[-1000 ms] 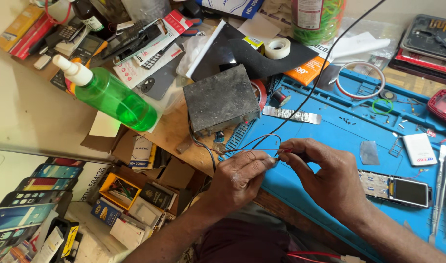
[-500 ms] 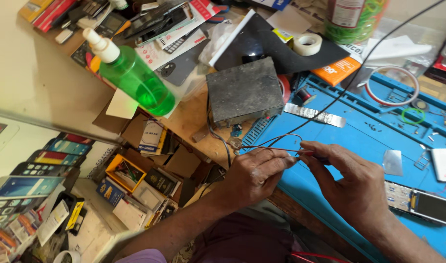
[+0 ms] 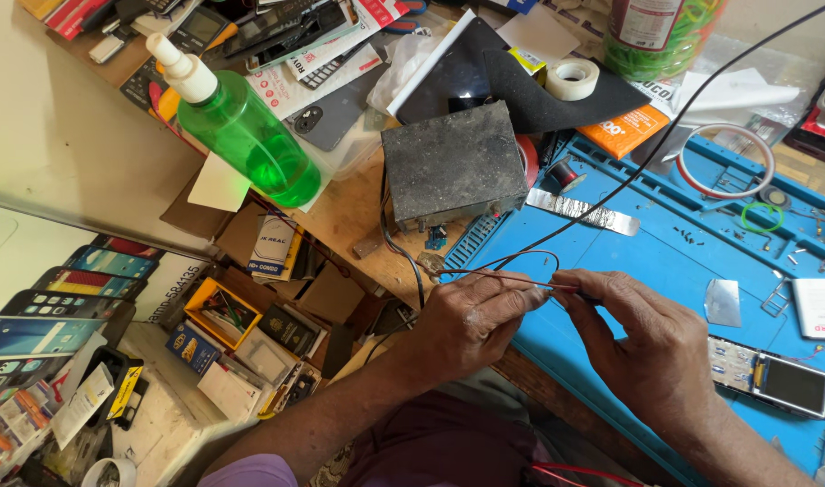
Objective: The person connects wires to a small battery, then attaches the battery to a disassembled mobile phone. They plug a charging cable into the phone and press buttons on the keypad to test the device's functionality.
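Wires: thin red and black wires (image 3: pixel 498 271) pinched at the near edge of the blue work mat (image 3: pixel 665 271), ends brought together between both hands, apparently for joining.
Left hand (image 3: pixel 471 320): fingertips closed on the wire ends, thumb on top, steadying them.
Right hand (image 3: pixel 651 338): fingertips clamped on the same wires from the other side, just beside the left.
Black lead (image 3: pixel 665 135): running from the hands up across the mat toward the far right corner.
Grey metal box (image 3: pixel 453 162): standing just beyond the hands at the mat's edge, wires trailing from its near side.
Green bottle (image 3: pixel 241 126): lying tilted, part full of clear green liquid.
Yellow tray (image 3: pixel 221 311): below the bench, holding small parts.
Phone (image 3: pixel 773 379): lying on the mat, right of the hands.
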